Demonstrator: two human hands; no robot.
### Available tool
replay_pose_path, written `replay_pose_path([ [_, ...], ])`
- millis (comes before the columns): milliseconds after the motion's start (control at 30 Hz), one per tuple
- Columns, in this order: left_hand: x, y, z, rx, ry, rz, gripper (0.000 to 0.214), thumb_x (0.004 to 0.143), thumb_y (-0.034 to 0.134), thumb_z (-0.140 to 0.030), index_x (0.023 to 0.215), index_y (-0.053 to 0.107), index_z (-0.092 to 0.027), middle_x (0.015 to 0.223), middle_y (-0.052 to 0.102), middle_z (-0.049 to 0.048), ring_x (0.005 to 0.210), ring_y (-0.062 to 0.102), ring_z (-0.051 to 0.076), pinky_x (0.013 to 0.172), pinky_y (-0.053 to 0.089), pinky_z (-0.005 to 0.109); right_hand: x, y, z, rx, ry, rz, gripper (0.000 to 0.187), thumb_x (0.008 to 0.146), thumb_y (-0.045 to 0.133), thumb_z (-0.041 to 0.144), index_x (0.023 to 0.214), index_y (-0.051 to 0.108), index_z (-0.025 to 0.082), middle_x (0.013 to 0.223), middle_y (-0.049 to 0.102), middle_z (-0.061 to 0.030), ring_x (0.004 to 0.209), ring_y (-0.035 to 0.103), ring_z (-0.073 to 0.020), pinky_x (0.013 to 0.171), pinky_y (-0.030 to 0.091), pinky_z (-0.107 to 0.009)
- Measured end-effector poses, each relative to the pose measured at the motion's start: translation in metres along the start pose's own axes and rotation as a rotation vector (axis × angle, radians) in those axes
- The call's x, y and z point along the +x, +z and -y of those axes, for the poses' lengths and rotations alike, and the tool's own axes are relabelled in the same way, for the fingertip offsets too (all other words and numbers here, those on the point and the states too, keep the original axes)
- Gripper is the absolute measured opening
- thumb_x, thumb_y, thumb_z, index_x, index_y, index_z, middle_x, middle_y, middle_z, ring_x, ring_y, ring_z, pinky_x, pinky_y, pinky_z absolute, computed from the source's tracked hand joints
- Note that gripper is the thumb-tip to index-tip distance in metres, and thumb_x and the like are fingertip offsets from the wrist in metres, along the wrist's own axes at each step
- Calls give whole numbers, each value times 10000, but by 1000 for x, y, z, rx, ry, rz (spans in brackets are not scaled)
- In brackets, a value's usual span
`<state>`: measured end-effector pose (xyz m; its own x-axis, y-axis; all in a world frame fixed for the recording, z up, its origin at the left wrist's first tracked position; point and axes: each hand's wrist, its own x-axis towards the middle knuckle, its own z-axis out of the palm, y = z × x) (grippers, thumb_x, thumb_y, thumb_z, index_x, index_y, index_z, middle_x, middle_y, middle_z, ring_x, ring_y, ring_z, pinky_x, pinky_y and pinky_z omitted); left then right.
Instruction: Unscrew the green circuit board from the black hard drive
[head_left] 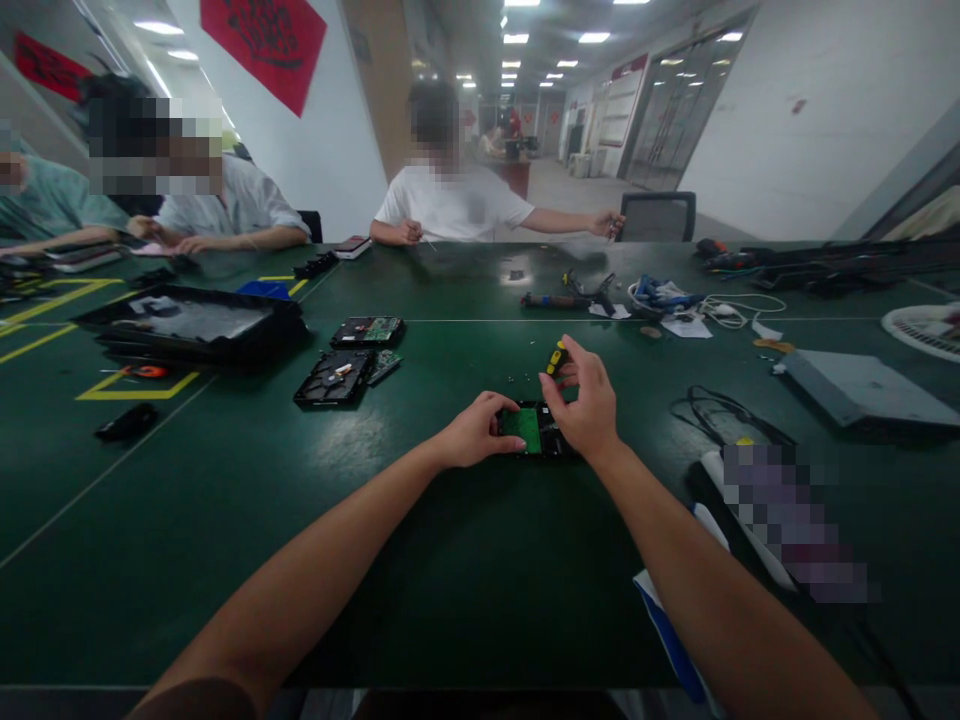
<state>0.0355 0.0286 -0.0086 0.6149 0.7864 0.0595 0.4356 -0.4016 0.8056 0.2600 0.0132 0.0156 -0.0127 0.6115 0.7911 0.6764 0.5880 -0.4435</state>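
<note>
A small black hard drive with a green circuit board (529,430) lies on the green table in front of me. My left hand (480,430) grips its left side, fingers curled over the edge. My right hand (585,400) is closed around a yellow-and-black screwdriver (556,357), its handle sticking up above my fingers; the tip is hidden behind the hand, over the drive's right part. Tiny screws (517,378) lie just beyond the drive.
Two more opened drives (334,377) (369,331) lie to the left, beside a black tray (187,325). Cables and tools (660,300) sit at the far right, a grey metal case (862,390) to my right. People sit across the table and at the left.
</note>
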Motion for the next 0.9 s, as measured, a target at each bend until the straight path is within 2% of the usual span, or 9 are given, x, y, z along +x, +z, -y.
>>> replay_pose_path([
  [233,0,-1,-1,15,-18,9,698,775,798,-555,1339,563,-216,1290,488,109,813,578,154,723,561,357,0,4,3,36,-3,38,646,961,587,282,1559,348,334,1301,588,-108,971,686,-238,810,669,-445],
  [433,-2,-2,-5,24,-22,3,675,784,795,-526,1338,567,-216,1285,497,105,815,570,151,714,555,345,2,3,5,22,-15,61,677,958,538,221,1584,308,336,1259,602,-104,988,678,-248,869,652,-476],
  [600,-2,-2,-5,31,-18,9,672,789,790,-526,1341,563,-219,1305,494,108,835,574,157,727,554,348,1,0,2,39,-3,26,644,953,574,239,1556,355,293,1260,583,-113,935,680,-224,816,654,-423],
  [733,-1,-1,-2,38,-5,10,672,788,797,-515,1347,559,-228,1302,496,105,846,576,162,737,556,350,1,-2,-2,33,14,9,623,946,604,265,1529,389,307,1238,580,-101,906,684,-213,776,656,-408],
  [900,-1,-1,-2,37,-6,2,667,788,798,-512,1341,567,-218,1302,491,109,842,575,161,726,557,346,0,-4,-2,43,-2,34,648,940,607,244,1543,380,311,1299,578,-113,949,698,-227,810,655,-420],
])
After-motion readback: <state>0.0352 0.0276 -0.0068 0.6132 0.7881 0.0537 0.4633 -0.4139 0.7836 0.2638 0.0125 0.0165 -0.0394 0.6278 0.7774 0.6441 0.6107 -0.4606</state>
